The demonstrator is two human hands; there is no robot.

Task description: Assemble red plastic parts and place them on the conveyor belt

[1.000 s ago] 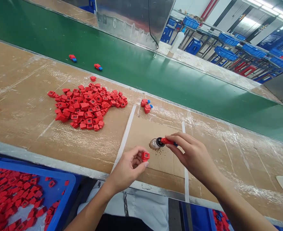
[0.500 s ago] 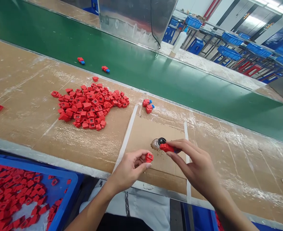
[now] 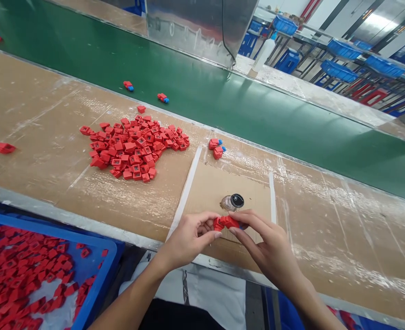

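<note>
Over the big brown table, the left hand and right hand are close together. Just past them sits a round pot. The right hand pinches a red and blue piece. The left pinches a smaller red block. Both are between the hands. Fingers hide parts, so I can't tell if they're joined.

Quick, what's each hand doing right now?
Left hand: closed, holding a small red block.
Right hand: closed, holding a red-and-blue piece up against that block.
</note>
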